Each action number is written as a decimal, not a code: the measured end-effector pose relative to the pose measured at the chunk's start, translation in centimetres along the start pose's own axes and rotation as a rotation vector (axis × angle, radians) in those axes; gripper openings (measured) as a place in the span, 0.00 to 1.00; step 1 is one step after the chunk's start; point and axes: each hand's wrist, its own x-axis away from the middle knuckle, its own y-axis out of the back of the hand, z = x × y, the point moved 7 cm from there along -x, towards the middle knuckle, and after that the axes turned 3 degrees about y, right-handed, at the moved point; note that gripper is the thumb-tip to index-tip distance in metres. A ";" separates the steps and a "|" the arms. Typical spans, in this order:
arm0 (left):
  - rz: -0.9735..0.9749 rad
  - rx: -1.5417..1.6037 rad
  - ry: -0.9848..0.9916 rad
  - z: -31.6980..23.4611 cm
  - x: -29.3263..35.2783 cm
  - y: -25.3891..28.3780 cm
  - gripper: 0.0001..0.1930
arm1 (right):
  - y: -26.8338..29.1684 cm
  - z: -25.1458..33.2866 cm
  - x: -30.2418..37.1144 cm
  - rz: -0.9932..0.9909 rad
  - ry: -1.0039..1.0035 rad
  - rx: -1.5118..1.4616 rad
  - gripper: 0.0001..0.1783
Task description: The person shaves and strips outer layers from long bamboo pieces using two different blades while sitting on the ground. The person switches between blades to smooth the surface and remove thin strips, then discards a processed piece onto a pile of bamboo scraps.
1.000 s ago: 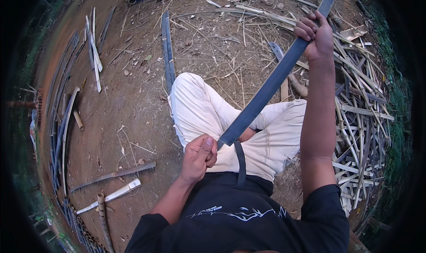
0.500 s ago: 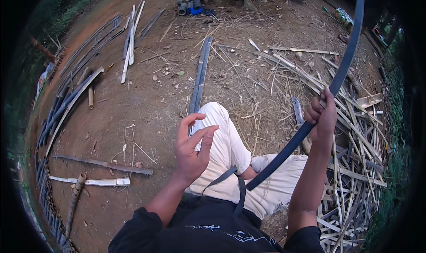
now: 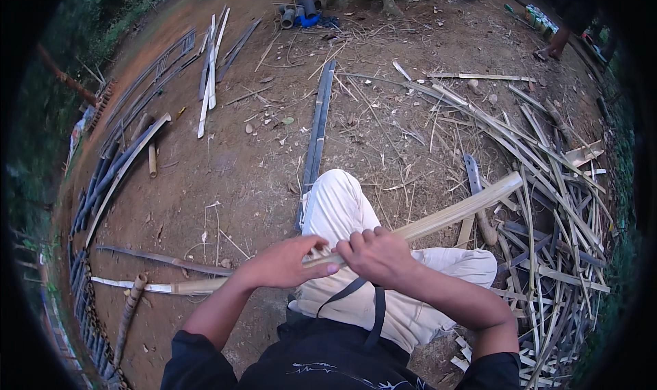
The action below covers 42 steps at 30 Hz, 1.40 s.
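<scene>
A split bamboo strip [image 3: 455,214], its pale inner face up, lies across my lap and slopes up to the right. My right hand [image 3: 380,254] is closed over its middle, knuckles up. Close beside it, my left hand [image 3: 291,260] grips the strip between thumb and fingers. Beyond my left forearm a tan length, seemingly the strip's other end, overlaps a white strip on the ground. A dark strap [image 3: 378,315] hangs at my waist over the pale trousers. To the right of my knees rests a machete [image 3: 473,176] with a wooden handle.
Thin bamboo offcuts [image 3: 547,253] are heaped at my right. Two dark strips [image 3: 319,123] lie ahead of my knee. Bamboo poles [image 3: 102,178] and a short bamboo piece [image 3: 130,315] are on the left. Another person's leg [image 3: 558,44] shows at the far right.
The bamboo strip has swung down from upright, dark side showing, to lie across my lap, pale side up. My left hand has closed on it; my right hand has moved inward. A person's leg has appeared.
</scene>
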 end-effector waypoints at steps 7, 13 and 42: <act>0.631 1.182 0.394 4.1 -0.2 -10.7 0.27 | -0.9 -4.4 1.0 -0.147 -0.008 -0.082 0.18; 0.348 1.238 0.633 6.1 -2.3 -11.7 0.29 | -8.5 -25.2 19.3 -0.273 -1.014 -0.195 0.31; -0.017 0.820 0.494 2.9 -6.2 -9.4 0.19 | -14.1 -27.5 32.4 -0.128 -1.772 -0.211 0.32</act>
